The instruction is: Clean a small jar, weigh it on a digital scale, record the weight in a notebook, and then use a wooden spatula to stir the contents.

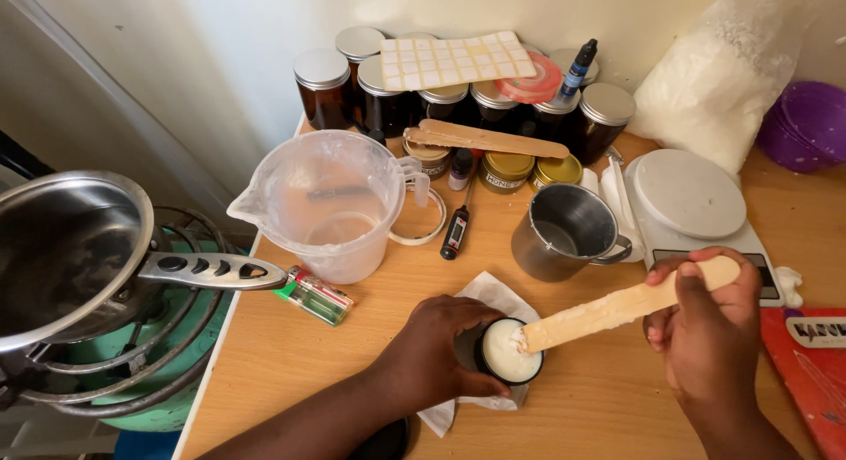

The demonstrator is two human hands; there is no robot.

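Near the front edge of a wooden table point(291, 354), on a white paper towel point(493, 294): a small round black tin point(508, 352), filled almost to the rim with a pale, creamy white mass, smooth and slightly glossy on top. Left hand point(432, 350) wrapped around the tin's left side, fingers curled tight against its wall. Right hand point(705, 323) closed around the upper end of a flat wooden stick point(617, 308), smeared along its length with the same whitish stuff; lower tip of the stick resting on the tin's right rim, possibly dipping into the filling, hard to tell from this angle. Hands well apart, joined only by stick and tin. Just behind: a steel cup point(568, 231), a black probe thermometer point(456, 229) and a clear plastic jug point(330, 204). Farther back, a row of brown jars point(322, 90) with silver lids. To the right, a white kitchen scale point(692, 200). At left, a green lighter point(315, 294) beside a steel pan point(70, 248).
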